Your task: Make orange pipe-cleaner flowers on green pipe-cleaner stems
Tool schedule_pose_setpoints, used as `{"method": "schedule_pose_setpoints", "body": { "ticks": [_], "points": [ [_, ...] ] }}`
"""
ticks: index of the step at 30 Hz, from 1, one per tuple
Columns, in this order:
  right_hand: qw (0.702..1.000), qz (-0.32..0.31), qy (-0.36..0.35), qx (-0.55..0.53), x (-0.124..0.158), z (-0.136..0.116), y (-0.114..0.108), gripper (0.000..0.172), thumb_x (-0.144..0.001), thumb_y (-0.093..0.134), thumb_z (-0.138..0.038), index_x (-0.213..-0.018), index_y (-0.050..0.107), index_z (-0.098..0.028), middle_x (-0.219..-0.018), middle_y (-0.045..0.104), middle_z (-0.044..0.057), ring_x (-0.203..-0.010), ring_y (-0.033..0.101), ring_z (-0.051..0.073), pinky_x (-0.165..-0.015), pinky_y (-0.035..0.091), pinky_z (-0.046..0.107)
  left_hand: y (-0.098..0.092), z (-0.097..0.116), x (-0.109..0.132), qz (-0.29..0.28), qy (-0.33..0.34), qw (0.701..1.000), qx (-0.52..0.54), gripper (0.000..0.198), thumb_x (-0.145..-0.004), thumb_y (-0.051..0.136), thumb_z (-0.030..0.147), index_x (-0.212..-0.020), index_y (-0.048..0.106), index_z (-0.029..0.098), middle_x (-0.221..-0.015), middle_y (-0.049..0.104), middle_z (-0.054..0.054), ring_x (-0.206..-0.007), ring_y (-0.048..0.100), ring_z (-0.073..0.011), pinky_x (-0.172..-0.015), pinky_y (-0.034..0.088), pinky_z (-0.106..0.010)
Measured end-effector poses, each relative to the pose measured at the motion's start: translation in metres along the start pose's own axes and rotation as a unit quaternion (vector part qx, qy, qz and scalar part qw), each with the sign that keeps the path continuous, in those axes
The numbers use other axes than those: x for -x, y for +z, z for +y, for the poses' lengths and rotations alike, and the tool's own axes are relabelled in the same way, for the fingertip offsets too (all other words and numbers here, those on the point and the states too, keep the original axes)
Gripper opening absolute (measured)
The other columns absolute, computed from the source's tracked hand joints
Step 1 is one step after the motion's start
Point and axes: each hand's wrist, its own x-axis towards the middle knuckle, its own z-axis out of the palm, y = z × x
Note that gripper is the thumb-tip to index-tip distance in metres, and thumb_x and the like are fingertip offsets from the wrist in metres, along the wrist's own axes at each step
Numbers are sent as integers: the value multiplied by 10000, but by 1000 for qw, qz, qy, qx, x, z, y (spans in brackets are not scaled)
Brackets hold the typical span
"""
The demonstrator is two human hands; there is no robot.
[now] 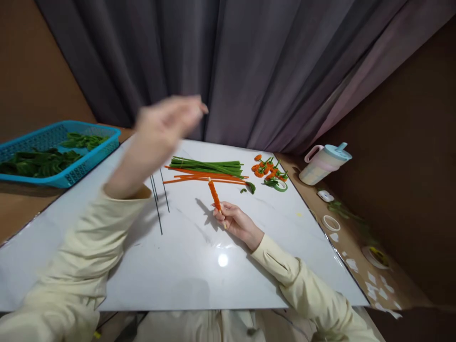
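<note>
My right hand [235,219] grips the lower part of a pale thin stick [225,225], tilted above the white tabletop. Orange pipe cleaner [213,194] is wound in a tight coil around the stick's upper part. My left hand [169,123] is raised high at the left, blurred by motion. Its fingers look curled and pressed together; whether anything is between them I cannot make out. Behind my right hand lie loose orange pipe cleaners [199,177] and a bundle of green pipe cleaners [206,165]. Dark thin wires [157,211] rest below my left wrist.
At the back right are several small orange flowers with green stems [261,168] and a green tape roll [280,186]. A blue basket [64,180] holds leafy green pieces at the left. A tumbler [320,164], a white earphone case [325,196] and a white ring [331,223] line the right side.
</note>
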Motion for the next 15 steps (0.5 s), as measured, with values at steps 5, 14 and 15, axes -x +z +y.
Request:
{"method": "schedule_pose_setpoints", "body": {
  "ticks": [5, 14, 15],
  "points": [
    [999, 17, -35, -37, 0, -1, 1, 187, -640, 734, -179, -784, 644, -101, -657, 591, 14, -500, 438, 47, -450, 391, 138, 59, -54, -10, -109, -117, 987, 25, 683, -820, 491, 554, -1326, 377, 111, -1404, 403, -202, -1290, 398, -291, -1055, 302, -404],
    [994, 52, -66, -71, -4, -5, -3, 195, -643, 771, -235, -730, 645, -114, -652, 609, 24, -513, 445, 69, -478, 361, 182, 113, -82, 16, -140, -232, 914, 304, 409, -826, 542, 508, -923, 611, 117, -918, 698, -130, -831, 664, -228, -760, 490, -324],
    [994, 56, -66, -72, -4, -5, -3, 190, -641, 770, -228, -729, 648, -114, -650, 611, 25, -517, 450, 73, -485, 362, 188, 116, -84, 17, -134, -247, 906, 315, 394, -820, 558, 497, -900, 606, 114, -855, 702, -121, -778, 664, -218, -705, 493, -305]
  ]
}}
